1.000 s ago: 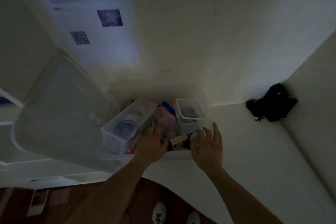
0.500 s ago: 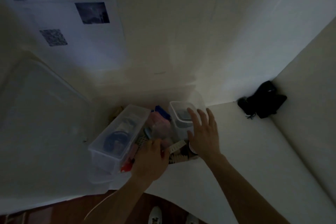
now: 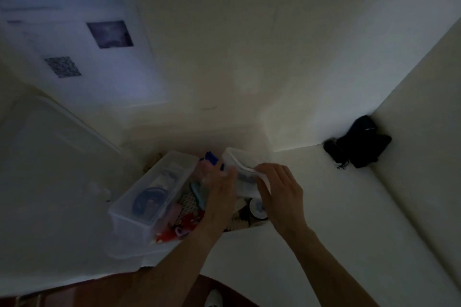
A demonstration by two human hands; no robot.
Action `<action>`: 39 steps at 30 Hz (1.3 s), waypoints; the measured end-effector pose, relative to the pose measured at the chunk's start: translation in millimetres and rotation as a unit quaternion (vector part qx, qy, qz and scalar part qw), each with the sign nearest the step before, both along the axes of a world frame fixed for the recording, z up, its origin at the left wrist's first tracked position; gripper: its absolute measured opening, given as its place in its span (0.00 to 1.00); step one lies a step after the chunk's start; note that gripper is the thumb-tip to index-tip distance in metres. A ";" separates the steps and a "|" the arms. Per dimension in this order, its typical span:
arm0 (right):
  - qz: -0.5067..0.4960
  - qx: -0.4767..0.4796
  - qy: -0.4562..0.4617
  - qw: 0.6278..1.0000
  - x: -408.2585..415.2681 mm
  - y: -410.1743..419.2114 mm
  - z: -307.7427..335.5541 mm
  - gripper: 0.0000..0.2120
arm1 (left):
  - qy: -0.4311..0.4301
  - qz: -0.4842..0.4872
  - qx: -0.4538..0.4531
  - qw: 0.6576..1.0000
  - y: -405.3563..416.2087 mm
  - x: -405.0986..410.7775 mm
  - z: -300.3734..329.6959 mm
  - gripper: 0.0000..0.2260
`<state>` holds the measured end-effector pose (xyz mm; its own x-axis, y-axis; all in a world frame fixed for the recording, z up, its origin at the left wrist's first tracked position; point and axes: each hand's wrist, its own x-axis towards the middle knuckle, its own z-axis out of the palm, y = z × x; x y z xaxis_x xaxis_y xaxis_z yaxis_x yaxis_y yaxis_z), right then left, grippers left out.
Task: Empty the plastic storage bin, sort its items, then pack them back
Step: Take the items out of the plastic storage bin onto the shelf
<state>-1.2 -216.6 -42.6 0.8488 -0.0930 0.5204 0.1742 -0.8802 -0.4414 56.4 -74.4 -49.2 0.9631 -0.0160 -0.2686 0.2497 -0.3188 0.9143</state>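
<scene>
The scene is dim. A clear plastic storage bin sits on a white surface, full of mixed items. Inside at the left lies a long clear box with a blue ring-shaped thing in it. At the right is a small square clear container, tilted. My left hand grips its left side and my right hand grips its right rim. Red, pink and patterned small items fill the bin's middle. A white round thing shows under the small container.
The bin's clear lid lies flat to the left. A black bundle sits in the corner at the right. Papers with dark square prints hang on the wall. Dark wood floor and a white shoe are below.
Both hands have moved from the bin's front to the small square container and closed on it; the container is now tilted. The view has shifted, with the lid lying lower at the left.
</scene>
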 end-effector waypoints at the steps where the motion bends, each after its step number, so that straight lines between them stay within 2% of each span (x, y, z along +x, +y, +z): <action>1: 0.002 0.038 -0.016 0.999 -7.4 -4.7 8.2 0.06 | -0.008 0.009 -0.039 0.999 -11.4 -4.4 10.2 0.18; 3: 0.001 0.112 -0.039 0.993 -20.8 -19.8 26.1 0.08 | -0.037 0.019 -0.149 0.988 -35.5 -20.2 30.1 0.22; 5: -0.002 0.155 -0.037 0.987 -31.9 -43.2 41.6 0.09 | -0.068 0.008 -0.246 0.967 -59.0 -40.7 46.6 0.19; 7: -0.007 0.219 -0.011 0.976 -42.9 -72.3 50.8 0.10 | -0.088 -0.006 -0.286 0.954 -88.2 -54.8 64.3 0.17; 9: 0.008 0.307 0.029 0.951 -52.4 -102.6 53.1 0.11 | -0.071 -0.007 -0.320 0.945 -119.6 -62.6 66.8 0.17; 12: 0.021 0.362 0.080 0.928 -61.2 -143.9 38.5 0.12 | -0.048 0.006 -0.309 0.950 -158.4 -78.3 49.4 0.20; 15: 0.007 0.362 0.101 0.927 -64.5 -172.8 0.3 0.12 | -0.038 0.008 -0.245 0.969 -186.5 -91.6 17.1 0.20; 16: 0.004 0.353 0.106 0.929 -64.7 -179.6 -16.4 0.12 | -0.017 0.022 -0.219 0.975 -194.0 -94.6 4.8 0.23; 18: 0.007 0.345 0.120 0.931 -61.6 -189.7 -51.2 0.12 | 0.038 0.044 -0.172 0.983 -204.3 -96.8 -21.7 0.39; 19: 0.010 0.342 0.130 0.930 -58.3 -192.5 -67.8 0.12 | 0.056 0.042 -0.139 0.988 -205.7 -97.3 -34.9 0.43; 20: 0.014 0.343 0.143 0.928 -53.8 -193.9 -83.1 0.13 | 0.067 0.036 -0.102 0.992 -205.8 -95.9 -45.4 0.41; 21: 0.017 0.346 0.158 0.925 -47.8 -193.6 -96.4 0.13 | 0.078 0.034 -0.074 0.994 -205.1 -93.6 -58.0 0.35; 22: 0.023 0.351 0.171 0.920 -41.9 -192.4 -109.1 0.14 | 0.095 0.036 -0.070 0.992 -205.6 -90.7 -70.3 0.31; 23: 0.028 0.354 0.184 0.917 -35.4 -190.4 -120.8 0.15 | 0.107 0.053 -0.083 0.989 -206.7 -85.5 -82.3 0.32; 25: 0.029 0.353 0.201 0.913 -23.1 -185.7 -141.9 0.16 | 0.137 0.156 -0.157 0.966 -209.9 -76.6 -103.1 0.44; 26: 0.029 0.357 0.211 0.910 -17.9 -183.7 -150.8 0.15 | 0.154 0.197 -0.194 0.949 -211.0 -72.0 -116.9 0.43; 29: 0.028 0.378 0.242 0.893 -5.9 -179.2 -171.5 0.13 | 0.154 0.238 -0.282 0.917 -214.7 -62.2 -117.1 0.18; 31: 0.024 0.403 0.257 0.878 2.0 -175.0 -177.9 0.15 | 0.123 0.292 -0.291 0.903 -217.1 -52.1 -120.4 0.10; 35: -0.023 0.496 0.274 0.824 17.7 -169.2 -175.0 0.22 | 0.114 0.291 -0.271 0.910 -221.4 -34.8 -137.4 0.16; 37: -0.032 0.573 0.292 0.765 24.4 -172.6 -169.5 0.27 | 0.119 0.284 -0.258 0.916 -221.1 -30.0 -152.3 0.19; 39: -0.051 0.669 0.295 0.680 31.1 -179.8 -167.0 0.26 | 0.126 0.272 -0.247 0.921 -221.8 -23.9 -166.4 0.22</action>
